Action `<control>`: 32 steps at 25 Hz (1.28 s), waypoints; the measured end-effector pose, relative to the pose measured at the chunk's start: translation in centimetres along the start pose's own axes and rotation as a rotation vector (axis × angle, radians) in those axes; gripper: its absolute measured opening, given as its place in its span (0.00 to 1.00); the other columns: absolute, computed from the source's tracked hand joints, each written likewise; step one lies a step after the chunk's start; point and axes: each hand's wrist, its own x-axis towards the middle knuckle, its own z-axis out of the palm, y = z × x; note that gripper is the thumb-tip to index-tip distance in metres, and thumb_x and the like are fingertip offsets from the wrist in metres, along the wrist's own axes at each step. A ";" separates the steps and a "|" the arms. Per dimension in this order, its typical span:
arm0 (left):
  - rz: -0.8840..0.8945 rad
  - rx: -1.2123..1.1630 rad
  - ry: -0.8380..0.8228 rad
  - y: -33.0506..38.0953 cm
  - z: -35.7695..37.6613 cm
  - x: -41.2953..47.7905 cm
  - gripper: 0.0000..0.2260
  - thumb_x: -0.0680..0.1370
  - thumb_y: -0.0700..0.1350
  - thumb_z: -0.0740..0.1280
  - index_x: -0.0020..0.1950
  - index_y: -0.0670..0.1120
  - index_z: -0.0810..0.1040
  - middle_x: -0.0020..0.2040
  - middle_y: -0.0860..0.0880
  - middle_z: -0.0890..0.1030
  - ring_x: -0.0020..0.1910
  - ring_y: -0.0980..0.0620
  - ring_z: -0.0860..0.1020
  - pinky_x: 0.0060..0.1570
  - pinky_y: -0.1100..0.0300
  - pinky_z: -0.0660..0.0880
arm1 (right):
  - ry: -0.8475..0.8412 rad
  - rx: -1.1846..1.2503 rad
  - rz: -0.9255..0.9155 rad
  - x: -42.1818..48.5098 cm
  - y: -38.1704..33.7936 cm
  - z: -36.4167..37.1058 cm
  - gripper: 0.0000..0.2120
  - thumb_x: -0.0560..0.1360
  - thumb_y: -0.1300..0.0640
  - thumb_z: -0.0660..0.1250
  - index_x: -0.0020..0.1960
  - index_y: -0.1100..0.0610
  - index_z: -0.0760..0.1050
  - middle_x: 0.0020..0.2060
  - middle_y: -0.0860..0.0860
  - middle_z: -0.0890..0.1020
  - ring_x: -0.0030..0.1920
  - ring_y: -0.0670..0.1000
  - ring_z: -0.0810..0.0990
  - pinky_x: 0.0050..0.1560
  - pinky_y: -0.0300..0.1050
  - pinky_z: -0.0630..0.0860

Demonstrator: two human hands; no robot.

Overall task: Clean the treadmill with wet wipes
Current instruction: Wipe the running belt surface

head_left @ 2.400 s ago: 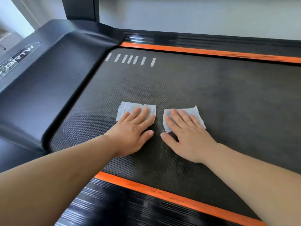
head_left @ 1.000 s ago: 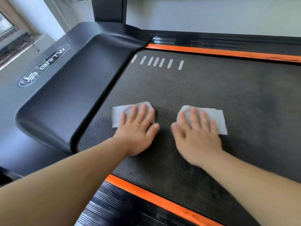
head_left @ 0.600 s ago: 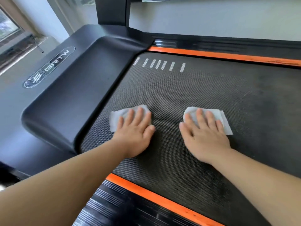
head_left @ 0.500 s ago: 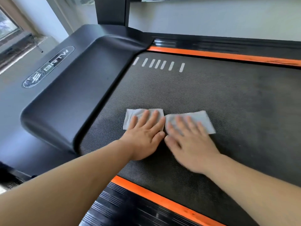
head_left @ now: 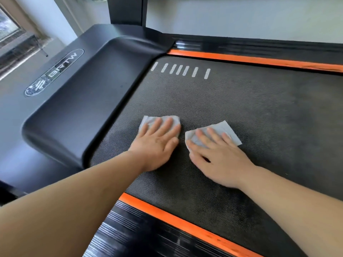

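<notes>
Pressing with straight fingers, pinching nothing, the left grip [head_left: 157, 143] and right grip [head_left: 219, 158] pin two limp, probably damp wipes [head_left: 225, 127] (side by side) on the treadmill belt [head_left: 259, 112], best held under fingertips.

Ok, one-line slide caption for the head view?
Left hand flat on the left wipe, right hand flat on the right wipe, both on the treadmill belt near the motor cover.

Pale wall [head_left: 241, 17] behind; bright window [head_left: 8, 27] at left.
</notes>
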 end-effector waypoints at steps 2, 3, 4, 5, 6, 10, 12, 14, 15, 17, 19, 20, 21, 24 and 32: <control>-0.192 -0.028 -0.015 -0.9 0.4 0.0 0.27 0.82 0.65 0.40 0.81 0.64 0.41 0.83 0.56 0.39 0.81 0.49 0.36 0.78 0.42 0.35 | -0.001 0.049 0.142 0.4 1.1 -0.7 0.30 0.79 0.30 0.37 0.80 0.31 0.46 0.82 0.40 0.40 0.80 0.44 0.33 0.80 0.53 0.34; -0.200 -0.037 -0.019 -0.4 0.7 0.0 0.28 0.81 0.67 0.39 0.81 0.64 0.41 0.83 0.56 0.39 0.81 0.48 0.35 0.78 0.40 0.35 | 0.013 0.050 0.234 0.6 1.5 -0.8 0.30 0.79 0.30 0.37 0.80 0.32 0.44 0.82 0.41 0.39 0.80 0.46 0.32 0.80 0.54 0.34; -0.150 -0.022 -0.019 0.6 0.8 -0.1 0.30 0.80 0.68 0.40 0.81 0.63 0.41 0.83 0.57 0.39 0.81 0.48 0.36 0.77 0.40 0.36 | 0.024 0.033 0.297 0.8 1.5 -0.8 0.30 0.79 0.30 0.37 0.80 0.32 0.43 0.82 0.43 0.37 0.80 0.48 0.31 0.80 0.55 0.34; -0.073 0.006 -0.022 1.7 0.9 -0.2 0.30 0.80 0.69 0.40 0.81 0.63 0.41 0.83 0.57 0.39 0.81 0.48 0.36 0.78 0.40 0.36 | 0.031 0.007 0.311 1.1 1.2 -0.7 0.30 0.79 0.30 0.37 0.81 0.33 0.42 0.82 0.43 0.36 0.80 0.50 0.31 0.79 0.56 0.33; -0.005 0.020 -0.012 2.5 1.0 -0.2 0.30 0.81 0.68 0.41 0.81 0.63 0.41 0.83 0.58 0.40 0.81 0.49 0.36 0.78 0.41 0.36 | 0.029 -0.015 0.281 1.3 0.8 -0.5 0.30 0.79 0.30 0.37 0.80 0.33 0.42 0.82 0.44 0.36 0.80 0.52 0.30 0.79 0.57 0.32; -0.127 0.021 0.063 0.2 0.5 1.9 0.28 0.81 0.67 0.40 0.81 0.65 0.41 0.83 0.58 0.40 0.81 0.52 0.36 0.78 0.43 0.35 | 0.016 0.010 0.134 2.8 0.5 -0.8 0.27 0.81 0.32 0.37 0.79 0.29 0.43 0.81 0.39 0.37 0.80 0.47 0.30 0.79 0.55 0.32; -0.259 -0.039 0.046 -0.3 0.2 3.5 0.29 0.80 0.69 0.38 0.81 0.65 0.40 0.82 0.58 0.37 0.81 0.50 0.34 0.77 0.42 0.32 | 0.057 0.028 0.233 4.5 1.0 -1.5 0.27 0.81 0.34 0.35 0.80 0.31 0.43 0.82 0.40 0.38 0.80 0.48 0.32 0.80 0.55 0.33; -0.168 -0.057 0.019 1.0 0.0 4.4 0.31 0.79 0.70 0.37 0.81 0.62 0.39 0.81 0.58 0.36 0.81 0.50 0.34 0.76 0.41 0.32 | 0.067 0.041 0.298 6.1 0.7 -1.8 0.27 0.82 0.34 0.35 0.80 0.33 0.42 0.82 0.43 0.37 0.81 0.51 0.32 0.79 0.56 0.33; -0.066 -0.012 0.008 1.2 -0.2 4.6 0.31 0.80 0.69 0.37 0.82 0.61 0.39 0.82 0.58 0.37 0.81 0.50 0.34 0.77 0.41 0.34 | 0.064 0.028 0.262 6.7 0.4 -1.7 0.27 0.82 0.35 0.36 0.81 0.33 0.42 0.82 0.43 0.37 0.81 0.51 0.32 0.79 0.55 0.32; 0.060 0.069 -0.004 -0.8 -1.3 5.2 0.30 0.81 0.66 0.37 0.82 0.60 0.38 0.82 0.57 0.37 0.81 0.51 0.35 0.78 0.41 0.37 | 0.043 -0.011 0.095 7.2 0.4 -1.9 0.27 0.82 0.36 0.37 0.81 0.34 0.42 0.82 0.42 0.38 0.81 0.48 0.32 0.80 0.54 0.33; -0.067 0.055 -0.020 -4.2 -2.4 6.6 0.29 0.81 0.66 0.37 0.81 0.62 0.37 0.82 0.57 0.37 0.81 0.51 0.35 0.79 0.43 0.36 | 0.006 -0.055 0.013 7.4 1.4 -2.5 0.28 0.81 0.35 0.36 0.81 0.33 0.42 0.81 0.39 0.38 0.80 0.45 0.33 0.80 0.52 0.33; -0.167 0.029 -0.021 -5.0 -2.5 7.2 0.29 0.81 0.66 0.37 0.81 0.62 0.38 0.82 0.56 0.36 0.81 0.51 0.35 0.79 0.43 0.36 | -0.001 -0.062 0.045 7.8 2.1 -2.8 0.27 0.81 0.35 0.35 0.80 0.32 0.41 0.81 0.39 0.38 0.80 0.45 0.33 0.80 0.51 0.34; -0.230 -0.006 -0.015 -4.8 -2.2 7.4 0.29 0.81 0.66 0.38 0.82 0.61 0.39 0.82 0.56 0.37 0.81 0.50 0.35 0.78 0.43 0.35 | 0.009 -0.053 0.115 8.3 2.5 -3.0 0.27 0.81 0.35 0.35 0.80 0.33 0.40 0.81 0.40 0.38 0.80 0.46 0.33 0.80 0.52 0.34; -0.113 -0.004 0.007 -0.8 -0.4 5.7 0.32 0.81 0.67 0.39 0.83 0.58 0.40 0.82 0.56 0.37 0.81 0.49 0.35 0.78 0.41 0.36 | 0.046 -0.045 0.219 8.7 1.7 -2.0 0.28 0.82 0.36 0.37 0.81 0.34 0.39 0.82 0.45 0.37 0.81 0.51 0.32 0.80 0.55 0.33; -0.189 -0.042 -0.022 -1.2 -0.2 2.4 0.35 0.77 0.69 0.36 0.82 0.58 0.40 0.83 0.55 0.39 0.81 0.48 0.36 0.78 0.42 0.37 | -0.087 -0.120 -0.236 1.6 2.3 -1.2 0.38 0.72 0.24 0.28 0.80 0.32 0.42 0.80 0.37 0.37 0.79 0.41 0.30 0.81 0.50 0.37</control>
